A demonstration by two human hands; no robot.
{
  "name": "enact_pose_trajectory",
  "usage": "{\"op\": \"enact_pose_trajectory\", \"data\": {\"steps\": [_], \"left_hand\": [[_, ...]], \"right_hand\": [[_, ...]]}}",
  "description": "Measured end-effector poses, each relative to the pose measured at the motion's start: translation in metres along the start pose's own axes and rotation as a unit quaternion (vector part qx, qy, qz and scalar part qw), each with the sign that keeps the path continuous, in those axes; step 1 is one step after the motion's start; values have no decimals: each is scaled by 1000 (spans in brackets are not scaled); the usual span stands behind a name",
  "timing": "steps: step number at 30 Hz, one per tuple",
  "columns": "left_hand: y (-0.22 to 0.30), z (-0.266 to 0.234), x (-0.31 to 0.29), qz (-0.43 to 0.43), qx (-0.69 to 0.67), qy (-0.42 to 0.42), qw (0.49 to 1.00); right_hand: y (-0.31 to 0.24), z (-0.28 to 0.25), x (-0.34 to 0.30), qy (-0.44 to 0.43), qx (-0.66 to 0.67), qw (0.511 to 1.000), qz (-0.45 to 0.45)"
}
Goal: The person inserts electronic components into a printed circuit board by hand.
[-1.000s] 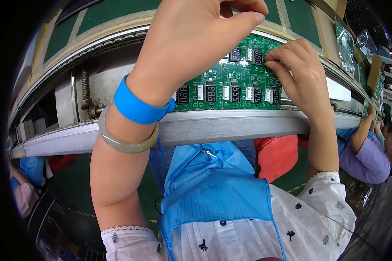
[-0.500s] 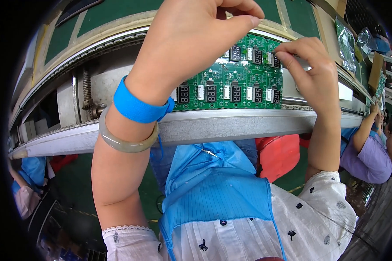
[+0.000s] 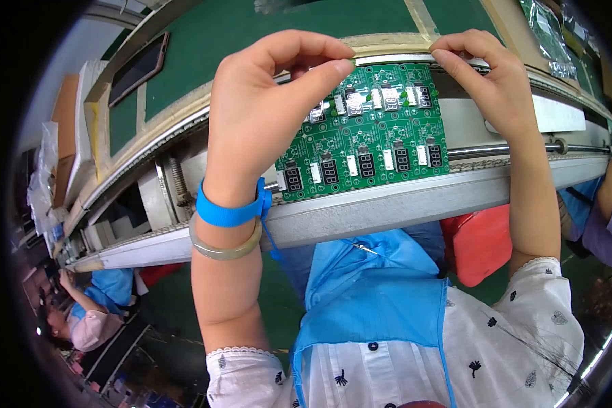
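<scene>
A green circuit board panel lies across the conveyor, carrying rows of black digit displays, white connectors and small green parts. My left hand reaches over the panel's left side. Its thumb and forefinger are pinched close to the far edge, with a tiny greenish speck at the tips that I cannot identify. Beyond the far right corner, my right hand also pinches thumb against forefinger; whatever is between them is too small to make out. A blue strap and a pale bangle circle my left wrist.
A metal rail runs along the near side of the conveyor. Beyond the far rail, a phone rests on the green bench top. Clear plastic bags lie far right. Co-workers sit at both sides; a red seat is below.
My right hand has left the display at the panel's right and moved to the far edge. My left fingertips have come down nearer the far edge. The view has tilted.
</scene>
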State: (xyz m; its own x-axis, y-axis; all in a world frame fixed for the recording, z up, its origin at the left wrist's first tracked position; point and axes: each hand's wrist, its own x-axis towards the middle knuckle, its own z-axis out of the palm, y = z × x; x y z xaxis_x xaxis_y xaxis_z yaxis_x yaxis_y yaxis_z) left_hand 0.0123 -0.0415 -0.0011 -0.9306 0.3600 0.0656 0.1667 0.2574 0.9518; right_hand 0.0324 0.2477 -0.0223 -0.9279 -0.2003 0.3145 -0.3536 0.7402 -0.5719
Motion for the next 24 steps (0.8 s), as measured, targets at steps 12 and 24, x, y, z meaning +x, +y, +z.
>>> {"op": "enact_pose_trajectory", "data": {"steps": [12,24], "left_hand": [[-5,7,2,185,203,-43,961],[-6,23,-2,235,369,-30,899]], "right_hand": [[-36,-12,3,49,34,998,-25],[14,27,9,209,304,881,-297]]}}
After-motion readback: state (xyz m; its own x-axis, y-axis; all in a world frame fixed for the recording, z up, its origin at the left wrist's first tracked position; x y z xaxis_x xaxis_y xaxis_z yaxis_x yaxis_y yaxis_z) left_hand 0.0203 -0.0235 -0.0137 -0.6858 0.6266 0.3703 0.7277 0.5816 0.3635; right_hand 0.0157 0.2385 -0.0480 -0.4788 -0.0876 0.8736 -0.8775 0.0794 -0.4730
